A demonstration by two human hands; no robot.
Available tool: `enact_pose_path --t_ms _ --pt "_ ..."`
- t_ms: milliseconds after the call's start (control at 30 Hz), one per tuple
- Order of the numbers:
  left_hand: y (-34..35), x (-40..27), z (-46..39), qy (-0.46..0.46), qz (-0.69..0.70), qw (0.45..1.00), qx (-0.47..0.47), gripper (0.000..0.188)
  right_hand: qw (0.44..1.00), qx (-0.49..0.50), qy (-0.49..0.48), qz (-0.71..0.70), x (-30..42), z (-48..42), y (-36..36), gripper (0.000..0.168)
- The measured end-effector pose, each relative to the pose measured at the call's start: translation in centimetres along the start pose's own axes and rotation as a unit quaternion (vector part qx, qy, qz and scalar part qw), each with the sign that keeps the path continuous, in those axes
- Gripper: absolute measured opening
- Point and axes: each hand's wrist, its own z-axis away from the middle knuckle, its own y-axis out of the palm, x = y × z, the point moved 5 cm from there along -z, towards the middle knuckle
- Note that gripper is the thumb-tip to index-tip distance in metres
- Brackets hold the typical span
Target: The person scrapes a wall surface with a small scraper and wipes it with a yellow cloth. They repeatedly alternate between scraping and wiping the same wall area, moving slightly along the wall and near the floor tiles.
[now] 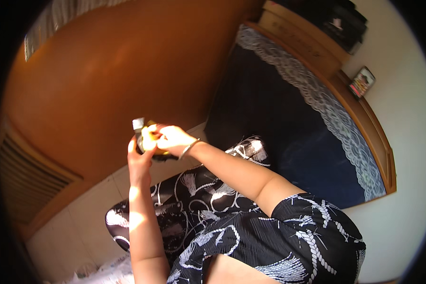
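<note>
My left hand [140, 156] holds a small yellow and black object [162, 152] from below, its fingers around the near side. A small white piece, like a tag [138, 123], sticks up at the object's far left. My right hand [170, 138], with a bracelet [190, 148] at the wrist, pinches at the top of the object with bent fingers. Strong sunlight washes out the fingertips and the yellow part, so I cannot tell exactly what the object is. Both hands are close together above my lap, over black patterned clothing [195, 195].
An orange-brown wooden panel [110, 78] rises ahead, with a slatted vent [35, 177] at left. At right, dark blue cloth with lace trim [305, 88] hangs below a wooden ledge bearing a cardboard box [301, 39] and a phone [362, 82]. White plastic [115, 269] lies at lower left.
</note>
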Motion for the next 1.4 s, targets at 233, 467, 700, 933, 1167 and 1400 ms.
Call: enact_pose_path --t_ms 233,467,700,933,1167,1400 --pt "1.0 -0.8 0.3 -0.075 0.169 0.981 0.067 0.022 0.871 -0.015 -0.165 0.462 15.1 11.1 -8.6 0.033" --pt "-0.6 -1.9 -0.2 -0.044 0.194 0.979 0.037 0.020 0.712 -0.327 0.188 0.593 26.4 31.4 -32.9 0.022" --pt "-2.0 0.2 -0.8 -0.048 0.187 0.981 0.001 0.028 0.534 -0.405 0.319 0.670 24.3 41.5 -44.8 0.038" --pt "-2.3 -0.1 -0.4 -0.051 0.166 0.985 -0.018 0.025 0.540 -0.430 0.422 0.588 20.0 42.4 -47.5 0.035" --pt "-2.4 0.3 -0.3 -0.058 0.158 0.985 -0.028 0.025 0.469 -0.329 0.491 0.657 18.7 42.9 -47.2 0.052" --pt "-2.2 -0.1 -0.2 -0.051 0.173 0.983 -0.034 0.026 0.387 -0.547 0.408 0.620 20.9 43.7 -48.4 0.050"
